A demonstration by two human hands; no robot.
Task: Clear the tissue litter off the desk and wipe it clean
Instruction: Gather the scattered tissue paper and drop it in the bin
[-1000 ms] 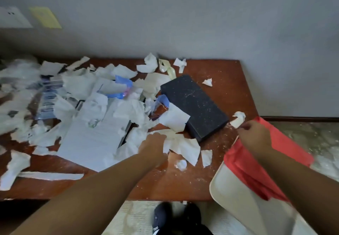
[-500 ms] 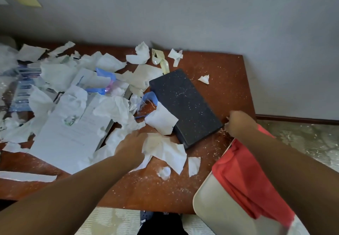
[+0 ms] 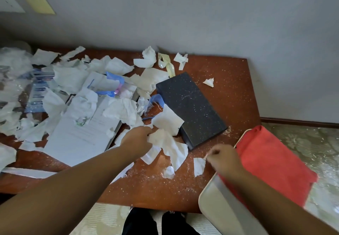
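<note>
desk (image 3: 229, 91) strewn with tissue litter (image 3: 121, 108) over left and centre. red cloth (image 3: 271, 161) draped on chair (image 3: 220, 207) at near right; black box (image 3: 192, 106) at centre right. grips crumpled tissue sheet (image 3: 170, 144) in left hand (image 3: 137, 138), near centre. pinches corner of small tissue scrap (image 3: 199, 166) with right hand (image 3: 223, 158), near edge.

Desk (image 3: 229, 91): glossy reddish wood, dusted with crumbs. Tissue litter (image 3: 172, 144): soft crinkled paper. Black box (image 3: 190, 106): matt, speckled. Red cloth (image 3: 271, 161): matt fabric.

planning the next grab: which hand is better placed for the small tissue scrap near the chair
Right: the right hand is at the small scrap, while the left hand grips a large tissue piece.
</note>
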